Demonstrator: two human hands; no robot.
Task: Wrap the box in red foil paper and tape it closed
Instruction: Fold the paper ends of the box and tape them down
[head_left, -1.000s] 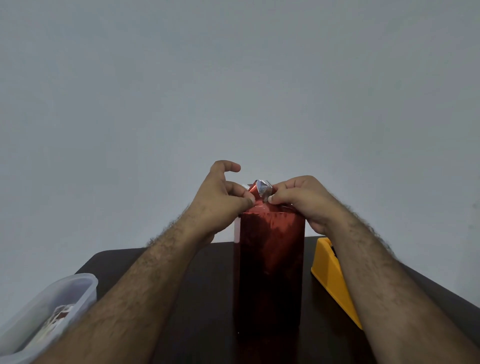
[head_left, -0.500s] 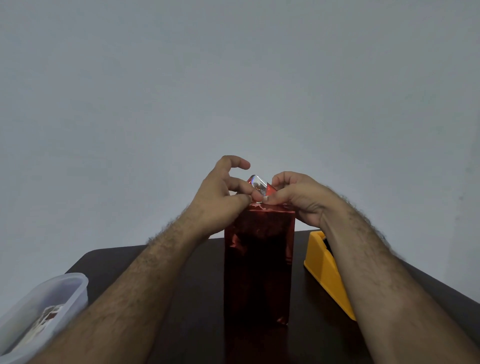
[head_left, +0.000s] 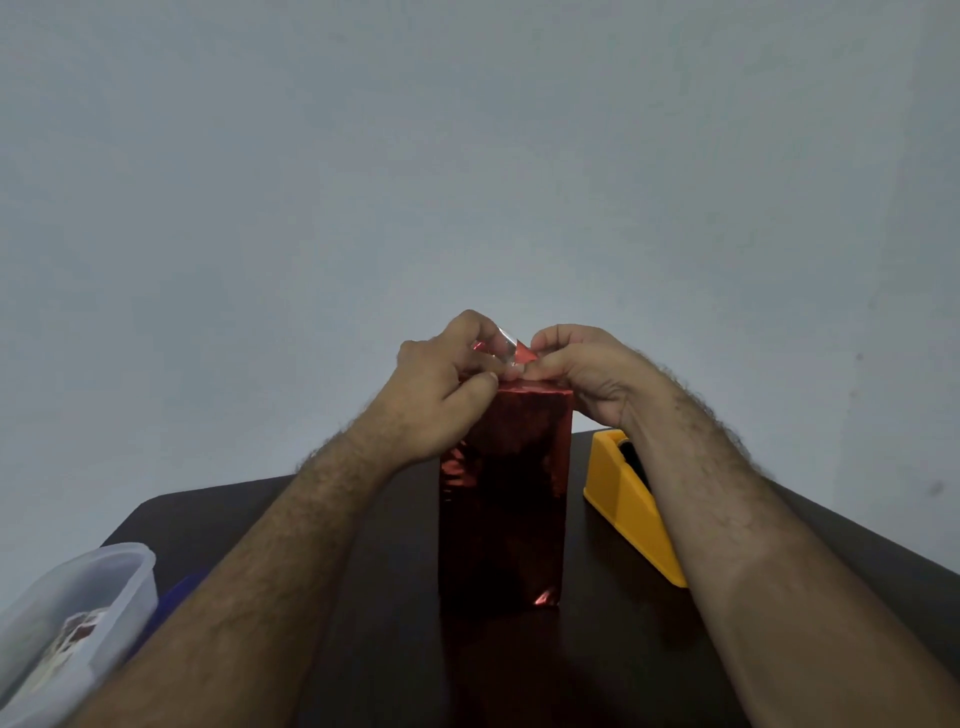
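A tall box wrapped in red foil paper (head_left: 501, 499) stands upright in the middle of the dark table (head_left: 613, 654). At its top a loose foil flap (head_left: 511, 353) with a silvery underside sticks up. My left hand (head_left: 447, 379) pinches this flap from the left with curled fingers and thumb. From the right, my right hand (head_left: 582, 369) pinches the flap's red tip, its heel against the box's top right corner. The top face of the box is mostly hidden by both hands.
A yellow tape dispenser (head_left: 631, 509) sits just right of the box, partly behind my right forearm. A translucent plastic container (head_left: 78, 613) stands at the table's near left edge, with a blue item (head_left: 174, 603) beside it. A plain grey wall lies behind.
The box has slid slightly left. My left index finger has curled down over the flap, and both hands have closed in on the foil tip at the top.
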